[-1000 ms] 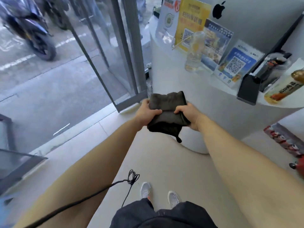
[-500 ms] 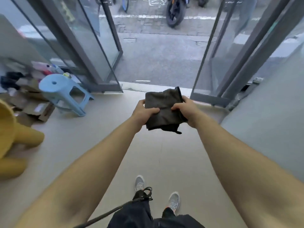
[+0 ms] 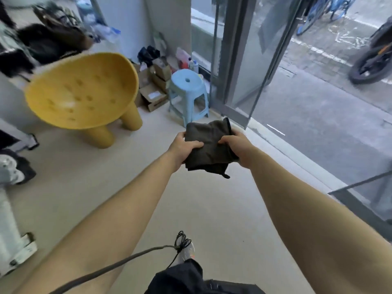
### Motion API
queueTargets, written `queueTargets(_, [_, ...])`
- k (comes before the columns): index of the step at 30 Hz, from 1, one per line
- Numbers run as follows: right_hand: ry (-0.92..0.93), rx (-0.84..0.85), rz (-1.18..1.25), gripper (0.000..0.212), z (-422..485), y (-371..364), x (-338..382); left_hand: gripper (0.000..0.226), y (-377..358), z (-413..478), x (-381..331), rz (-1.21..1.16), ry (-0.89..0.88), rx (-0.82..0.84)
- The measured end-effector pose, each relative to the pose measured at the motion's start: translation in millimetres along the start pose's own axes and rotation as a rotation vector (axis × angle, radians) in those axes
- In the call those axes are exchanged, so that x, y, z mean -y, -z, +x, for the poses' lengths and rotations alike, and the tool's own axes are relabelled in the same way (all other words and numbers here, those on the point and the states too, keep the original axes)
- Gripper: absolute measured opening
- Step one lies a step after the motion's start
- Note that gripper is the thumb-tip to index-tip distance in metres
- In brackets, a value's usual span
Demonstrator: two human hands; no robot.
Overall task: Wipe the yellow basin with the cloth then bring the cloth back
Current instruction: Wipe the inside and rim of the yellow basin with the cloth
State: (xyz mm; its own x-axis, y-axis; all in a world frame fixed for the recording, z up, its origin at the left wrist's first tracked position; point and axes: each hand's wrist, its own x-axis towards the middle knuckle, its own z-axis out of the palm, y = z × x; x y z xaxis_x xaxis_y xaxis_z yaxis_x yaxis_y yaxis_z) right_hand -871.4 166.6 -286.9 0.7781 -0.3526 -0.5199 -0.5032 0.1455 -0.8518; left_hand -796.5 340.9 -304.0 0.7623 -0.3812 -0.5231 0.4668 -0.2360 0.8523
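Note:
A folded dark cloth (image 3: 209,145) is held in front of me at chest height by both hands. My left hand (image 3: 182,148) grips its left edge and my right hand (image 3: 237,147) grips its right edge. The yellow basin (image 3: 82,92), a wide round bowl with dimples inside, stands on thick yellow legs on the floor to the upper left, tilted toward me. It is well apart from the cloth and both hands.
A light blue plastic stool (image 3: 187,94) stands between the basin and the glass door frame (image 3: 235,60). Cardboard boxes (image 3: 153,96) and bottles crowd the corner behind it. A white stand (image 3: 12,230) is at the left edge. A black cable (image 3: 127,259) hangs near my feet.
My view has swung further left: the counter is gone, and the yellow basin and blue stool have come into full view. Both hands keep holding the cloth the same way.

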Motion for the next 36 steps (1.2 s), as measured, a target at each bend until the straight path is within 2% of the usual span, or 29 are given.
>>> queueTargets(10, [-0.050,0.202,-0.093,0.046,98,-179,77,0.061,181,63,-33,-0.159,-0.047,-0.191])
queueTargets(13, [-0.059,0.243,-0.107,0.040,135,-216,96,0.057,218,92,-45,-0.174,-0.041,-0.224])
queueTargets(18, [-0.092,0.307,-0.127,0.036,223,-275,132,0.073,279,162,-72,-0.187,-0.052,-0.310])
queueTargets(21, [-0.116,0.348,-0.129,0.036,285,-313,158,0.072,319,220,-91,-0.186,-0.040,-0.363])
queueTargets(22, [-0.126,0.357,-0.132,0.034,305,-325,169,0.069,332,238,-99,-0.186,-0.025,-0.378])
queueTargets(25, [-0.180,0.373,-0.138,0.029,362,-360,205,0.036,368,288,-129,-0.223,0.016,-0.429])
queueTargets(29, [-0.232,0.442,-0.011,0.024,427,-407,254,0.035,420,348,-167,-0.298,0.027,-0.464])
queueTargets(33, [-0.293,0.616,0.260,0.045,485,-459,281,0.046,481,402,-195,-0.418,0.019,-0.461])
queueTargets(36, [-0.383,0.702,0.358,0.051,525,-508,293,0.057,533,451,-207,-0.475,0.009,-0.402])
